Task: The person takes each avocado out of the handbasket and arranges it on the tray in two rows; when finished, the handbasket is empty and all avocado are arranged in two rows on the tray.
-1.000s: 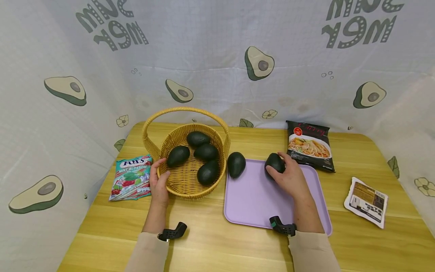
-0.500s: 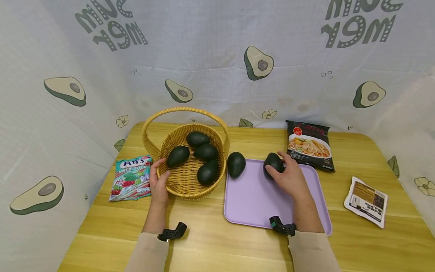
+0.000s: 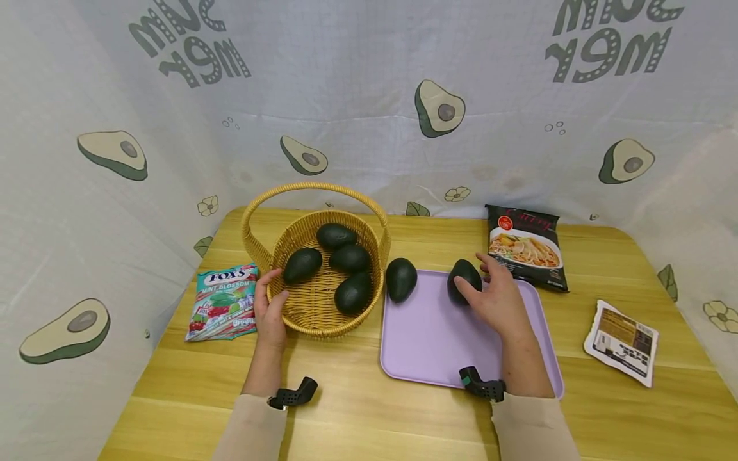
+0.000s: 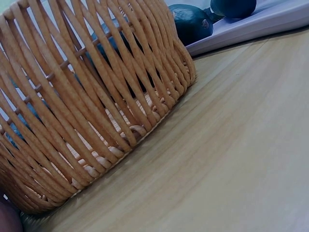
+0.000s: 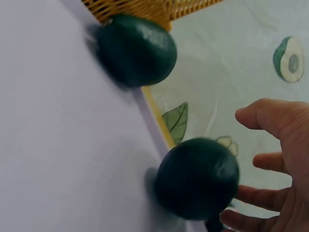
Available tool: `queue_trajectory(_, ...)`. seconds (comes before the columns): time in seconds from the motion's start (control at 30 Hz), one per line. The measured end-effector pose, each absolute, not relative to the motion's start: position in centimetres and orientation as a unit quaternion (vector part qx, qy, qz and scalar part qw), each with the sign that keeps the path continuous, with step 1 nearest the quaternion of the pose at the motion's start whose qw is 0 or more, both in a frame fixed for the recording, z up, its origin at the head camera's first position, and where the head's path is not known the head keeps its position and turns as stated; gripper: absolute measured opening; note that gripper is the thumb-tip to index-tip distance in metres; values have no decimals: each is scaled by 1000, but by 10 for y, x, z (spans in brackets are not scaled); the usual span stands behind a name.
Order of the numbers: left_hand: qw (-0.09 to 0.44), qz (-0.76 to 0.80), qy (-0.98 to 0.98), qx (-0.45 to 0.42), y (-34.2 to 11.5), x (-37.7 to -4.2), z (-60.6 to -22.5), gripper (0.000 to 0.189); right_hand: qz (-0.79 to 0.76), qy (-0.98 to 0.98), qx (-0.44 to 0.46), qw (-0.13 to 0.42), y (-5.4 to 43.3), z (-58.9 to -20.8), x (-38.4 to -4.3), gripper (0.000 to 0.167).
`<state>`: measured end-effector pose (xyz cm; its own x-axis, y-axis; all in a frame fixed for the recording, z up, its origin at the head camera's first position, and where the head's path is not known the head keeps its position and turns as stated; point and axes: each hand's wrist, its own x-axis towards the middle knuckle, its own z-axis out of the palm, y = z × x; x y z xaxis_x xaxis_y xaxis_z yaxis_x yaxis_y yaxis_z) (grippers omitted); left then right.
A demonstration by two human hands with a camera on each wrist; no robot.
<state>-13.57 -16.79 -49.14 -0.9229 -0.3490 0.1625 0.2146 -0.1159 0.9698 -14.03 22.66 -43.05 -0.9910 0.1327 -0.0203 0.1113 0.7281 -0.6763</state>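
Note:
My left hand (image 3: 270,312) rests at the near left side of a yellow wicker basket (image 3: 318,330), thumb and index finger spread against it. Several dark green avocados (image 3: 353,293) lie inside the basket, seen through its weave (image 4: 91,111) in the left wrist view. On the lilac tray (image 3: 432,346), an avocado (image 3: 463,282) sits near the far edge. Beside it, my right hand (image 3: 497,296) has its fingers spread; the right wrist view shows a gap between the thumb and this avocado (image 5: 198,179). Another avocado (image 3: 401,280) lies at the tray's far left corner.
A Fox's candy bag (image 3: 223,302) lies left of the basket. Behind the tray is a black noodle packet (image 3: 526,246), and a white packet (image 3: 623,342) lies to its right. The basket's tall handle (image 3: 314,186) arches above it. A printed curtain (image 3: 369,96) hangs behind the table.
My right hand has loosened from the avocado on the tray and drawn slightly right. That avocado stays near the tray's far edge. The left hand and basket have kept their places.

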Motion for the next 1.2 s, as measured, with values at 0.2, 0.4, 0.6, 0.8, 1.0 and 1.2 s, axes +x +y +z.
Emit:
queue_trajectory(0.2,189,-746,-636,50,-169,-136,-492,44,365,-929,-40,50,214,-411,-132,75)
queue_trajectory(0.4,192,-745,-637,52,-169,-136,-491,44,390,-915,28,97,191,-396,-123,67)
queue_trajectory(0.6,194,-744,-638,50,-168,-136,-490,44,419,-894,101,119,166,-389,-115,63)
queue_trajectory(0.8,195,-746,-635,47,-168,-136,-489,45,422,-886,154,118,138,-391,-111,59)
queue_trajectory(1.0,194,-747,-634,47,-168,-137,-490,45,409,-886,202,82,103,-395,-108,56)
queue_trajectory(1.2,187,-752,-631,49,-168,-137,-491,45,401,-883,236,58,72,-402,-118,51)
